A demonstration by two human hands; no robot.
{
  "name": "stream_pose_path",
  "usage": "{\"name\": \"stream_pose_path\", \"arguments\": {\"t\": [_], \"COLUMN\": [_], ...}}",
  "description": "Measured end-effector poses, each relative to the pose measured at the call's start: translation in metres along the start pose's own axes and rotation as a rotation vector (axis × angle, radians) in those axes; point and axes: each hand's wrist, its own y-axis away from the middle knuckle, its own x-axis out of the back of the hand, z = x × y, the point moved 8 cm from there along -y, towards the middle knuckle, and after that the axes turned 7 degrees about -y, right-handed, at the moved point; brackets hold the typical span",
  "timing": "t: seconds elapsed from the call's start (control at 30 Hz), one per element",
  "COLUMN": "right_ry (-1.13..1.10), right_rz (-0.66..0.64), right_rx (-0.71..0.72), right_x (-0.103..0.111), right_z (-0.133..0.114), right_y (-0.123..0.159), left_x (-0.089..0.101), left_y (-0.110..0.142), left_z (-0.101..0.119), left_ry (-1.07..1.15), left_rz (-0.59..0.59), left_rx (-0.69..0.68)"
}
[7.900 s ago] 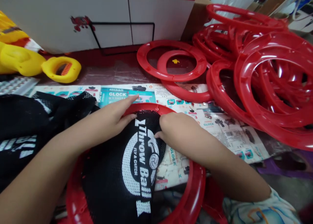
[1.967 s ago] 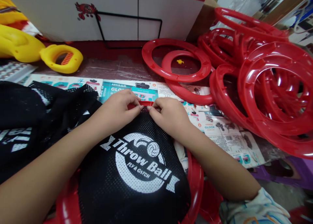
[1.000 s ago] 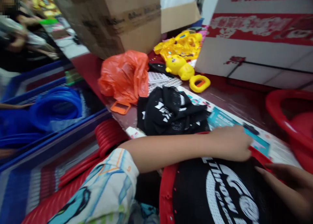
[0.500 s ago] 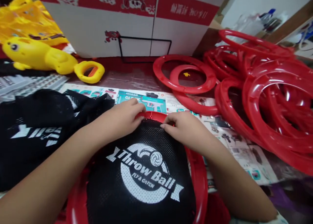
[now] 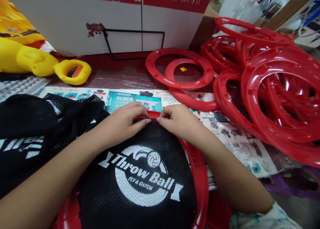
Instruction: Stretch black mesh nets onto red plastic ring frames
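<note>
A black mesh net (image 5: 100, 185) printed "Throw Ball" lies over a red plastic ring (image 5: 200, 185) close in front of me. My left hand (image 5: 130, 120) pinches the net's far edge at the ring's rim, thumb against fingertips. Just to its right, my right hand (image 5: 175, 120) pinches the same edge. Only a small gap parts the two hands. A bit of the red rim shows between them; my fingers and the net cover the rest of the far rim. The net's near edge runs out of view.
More black mesh nets (image 5: 50, 129) lie at the left. Red rings (image 5: 272, 132) are heaped at the right. A yellow toy (image 5: 37, 60) rests at the back left, before a large carton (image 5: 125, 25). Under the work is a printed sheet (image 5: 172, 95); a black wire frame (image 5: 135, 31) stands behind.
Both hands have come closer together along the net's far edge, which now covers more of the red rim there. The view has shifted slightly, so the surroundings sit further left.
</note>
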Motion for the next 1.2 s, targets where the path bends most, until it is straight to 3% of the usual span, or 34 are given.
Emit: {"name": "stream_pose_path", "arguments": {"t": [0.43,1.2], "right_ry": [0.011,0.010], "right_rz": [0.042,0.019], "right_rx": [0.067,0.054], "right_x": [-0.003,-0.008], "right_z": [-0.001,-0.003], "right_y": [-0.005,-0.006], "left_x": [0.001,0.000], "left_y": [-0.002,-0.007], "left_z": [0.000,-0.012], "left_ry": [-0.016,0.035], "left_rz": [0.054,0.019], "left_rx": [0.057,0.200]}}
